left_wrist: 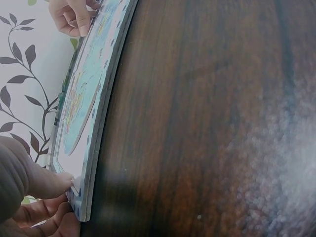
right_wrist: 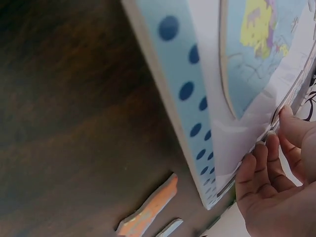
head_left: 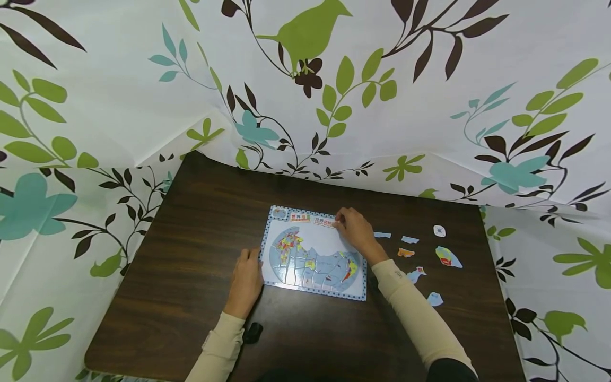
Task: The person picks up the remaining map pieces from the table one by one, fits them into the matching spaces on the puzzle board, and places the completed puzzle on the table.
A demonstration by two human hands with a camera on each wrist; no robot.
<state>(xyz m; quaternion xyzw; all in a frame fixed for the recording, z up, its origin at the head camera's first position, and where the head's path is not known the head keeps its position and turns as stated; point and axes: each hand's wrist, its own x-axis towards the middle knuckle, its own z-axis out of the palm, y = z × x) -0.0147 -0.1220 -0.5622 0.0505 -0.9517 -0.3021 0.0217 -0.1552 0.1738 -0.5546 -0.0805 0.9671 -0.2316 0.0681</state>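
Note:
A world map jigsaw board (head_left: pixel 312 291) with a dotted blue border lies on the dark table, its lower map pieces fitted and a white gap across the upper middle. My left hand (head_left: pixel 245 284) grips the board's left edge; in the left wrist view the thumb (left_wrist: pixel 52 183) rests near a corner, with fingers curled beside it. At the top edge, my right hand (head_left: pixel 355 232) pinches a slim title strip (head_left: pixel 324 222) with red and blue lettering, slightly tilted over the board. Its right end is hidden under the fingertips.
Loose pieces lie right of the board: an orange one (head_left: pixel 406 253), a compass square (head_left: pixel 439 231), a multicoloured one (head_left: pixel 447 257) and several blue ones. A small black object (head_left: pixel 253 332) sits beside the left wrist. Patterned white cloth (head_left: pixel 296 143) hangs behind the table.

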